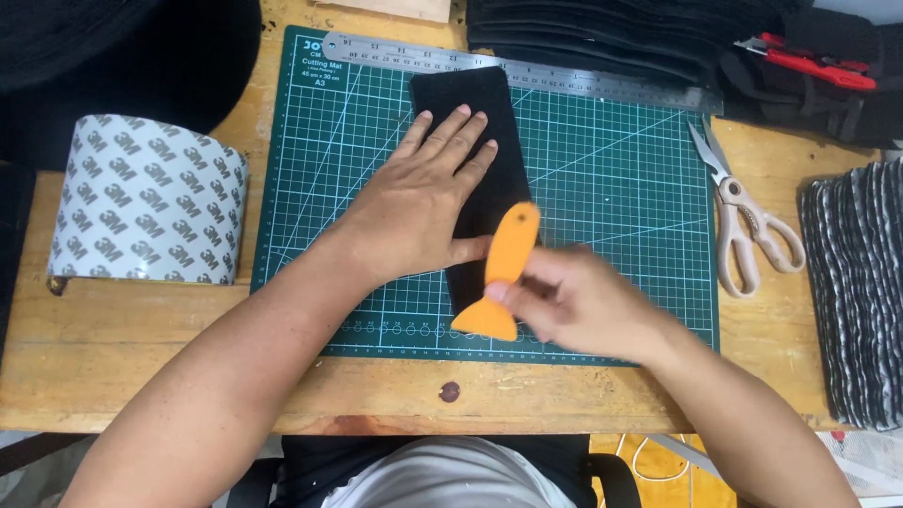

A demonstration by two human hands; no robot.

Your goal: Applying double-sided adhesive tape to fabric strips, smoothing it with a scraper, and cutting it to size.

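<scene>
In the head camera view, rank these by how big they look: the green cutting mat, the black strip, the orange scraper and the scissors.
1. green cutting mat
2. black strip, partly covered by the left hand
3. scissors
4. orange scraper, held in the right hand

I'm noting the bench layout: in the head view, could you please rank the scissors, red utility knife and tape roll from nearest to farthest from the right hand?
From the right hand:
1. Scissors, on its right side, beside the mat.
2. Red utility knife, far right corner.
3. Tape roll, across the bench at left.
</scene>
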